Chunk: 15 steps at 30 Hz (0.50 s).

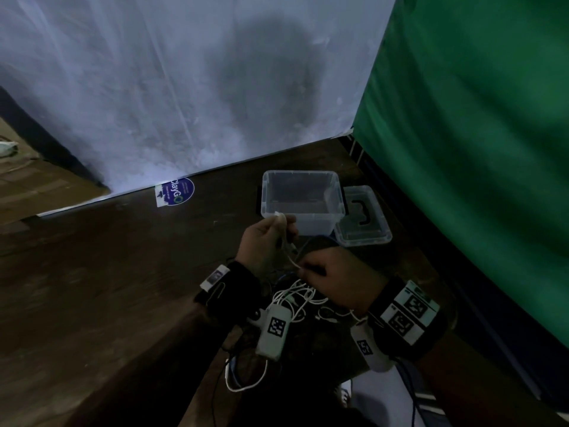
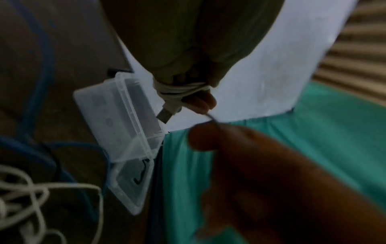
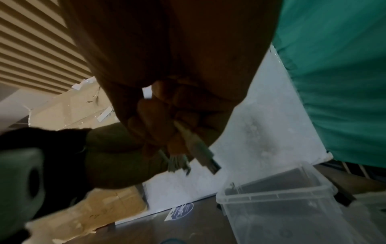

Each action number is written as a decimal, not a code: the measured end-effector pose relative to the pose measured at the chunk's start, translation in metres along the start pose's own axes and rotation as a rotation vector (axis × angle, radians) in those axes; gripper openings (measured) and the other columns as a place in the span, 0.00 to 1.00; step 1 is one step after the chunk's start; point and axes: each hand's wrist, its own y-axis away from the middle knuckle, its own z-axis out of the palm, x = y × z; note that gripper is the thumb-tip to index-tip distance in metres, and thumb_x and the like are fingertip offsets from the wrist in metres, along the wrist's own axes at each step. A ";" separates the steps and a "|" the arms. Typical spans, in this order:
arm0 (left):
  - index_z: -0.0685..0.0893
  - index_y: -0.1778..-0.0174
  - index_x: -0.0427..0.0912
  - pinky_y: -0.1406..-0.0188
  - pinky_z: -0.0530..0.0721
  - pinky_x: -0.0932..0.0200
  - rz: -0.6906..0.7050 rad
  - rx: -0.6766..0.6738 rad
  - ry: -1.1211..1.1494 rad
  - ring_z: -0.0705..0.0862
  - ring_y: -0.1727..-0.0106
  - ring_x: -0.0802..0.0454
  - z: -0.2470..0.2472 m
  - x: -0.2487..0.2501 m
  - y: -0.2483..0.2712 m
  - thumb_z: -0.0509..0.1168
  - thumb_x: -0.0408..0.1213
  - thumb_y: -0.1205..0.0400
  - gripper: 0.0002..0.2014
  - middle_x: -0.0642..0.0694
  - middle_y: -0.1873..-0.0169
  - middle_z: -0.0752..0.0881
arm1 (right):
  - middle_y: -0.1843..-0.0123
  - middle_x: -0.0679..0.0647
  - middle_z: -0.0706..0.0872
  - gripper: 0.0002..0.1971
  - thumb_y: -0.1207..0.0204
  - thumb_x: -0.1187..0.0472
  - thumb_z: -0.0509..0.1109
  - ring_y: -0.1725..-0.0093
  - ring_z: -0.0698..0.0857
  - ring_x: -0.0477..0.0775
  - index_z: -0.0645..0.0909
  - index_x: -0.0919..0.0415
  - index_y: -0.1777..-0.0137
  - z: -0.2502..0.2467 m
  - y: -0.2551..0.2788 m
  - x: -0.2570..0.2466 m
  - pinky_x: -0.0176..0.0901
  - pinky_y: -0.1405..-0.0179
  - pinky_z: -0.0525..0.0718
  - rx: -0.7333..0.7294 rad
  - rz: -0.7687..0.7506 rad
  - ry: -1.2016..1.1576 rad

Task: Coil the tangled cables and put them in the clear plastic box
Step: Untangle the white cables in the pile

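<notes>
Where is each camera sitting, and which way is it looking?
Head: on the person's head, looking forward and down at both hands, the left hand and right hand, above the table.
Left wrist: on the left wrist, looking along the left hand, which holds a coiled white cable with its USB plug; a right-hand fingertip shows too.
Right wrist: on the right wrist, looking along the curled right-hand fingers; the left hand and wristband show.
Shared: all three see the clear plastic box.

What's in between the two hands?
A thin white cable runs from the left hand, which grips its coiled part, to the right hand pinching it. The head view shows this.
</notes>
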 end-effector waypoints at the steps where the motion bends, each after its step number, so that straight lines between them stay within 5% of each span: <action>1: 0.85 0.52 0.32 0.65 0.83 0.59 0.041 -0.014 -0.125 0.83 0.68 0.56 0.003 -0.001 0.003 0.57 0.36 0.12 0.14 0.43 0.67 0.85 | 0.62 0.51 0.89 0.10 0.19 0.53 0.69 0.63 0.86 0.48 0.87 0.57 0.54 -0.005 0.000 -0.003 0.49 0.59 0.85 0.003 -0.006 0.014; 4: 0.85 0.53 0.26 0.68 0.82 0.67 0.082 -0.119 -0.297 0.82 0.70 0.61 0.005 -0.003 0.010 0.56 0.35 0.12 0.16 0.40 0.66 0.84 | 0.60 0.47 0.89 0.06 0.20 0.54 0.70 0.61 0.87 0.42 0.86 0.53 0.53 -0.020 0.000 -0.003 0.43 0.57 0.87 0.077 0.003 -0.032; 9: 0.84 0.49 0.28 0.54 0.84 0.51 -0.043 -0.451 -0.373 0.85 0.58 0.43 0.003 -0.001 0.020 0.56 0.42 0.12 0.20 0.38 0.60 0.88 | 0.55 0.44 0.90 0.04 0.24 0.58 0.75 0.52 0.87 0.39 0.89 0.54 0.51 -0.040 -0.005 0.014 0.26 0.52 0.82 0.238 -0.052 -0.098; 12: 0.80 0.44 0.23 0.54 0.80 0.39 -0.143 -0.482 -0.266 0.79 0.58 0.35 0.004 0.000 0.024 0.60 0.48 0.16 0.25 0.25 0.57 0.82 | 0.53 0.43 0.90 0.04 0.23 0.60 0.75 0.51 0.87 0.38 0.89 0.54 0.50 -0.042 -0.006 0.019 0.27 0.50 0.82 0.228 -0.028 -0.187; 15: 0.79 0.56 0.30 0.71 0.71 0.57 -0.249 -0.398 -0.007 0.69 0.73 0.48 0.006 0.005 0.026 0.62 0.48 0.17 0.20 0.40 0.71 0.73 | 0.53 0.41 0.90 0.08 0.20 0.61 0.71 0.50 0.87 0.36 0.87 0.46 0.49 -0.042 -0.004 0.019 0.27 0.49 0.83 0.166 0.023 -0.282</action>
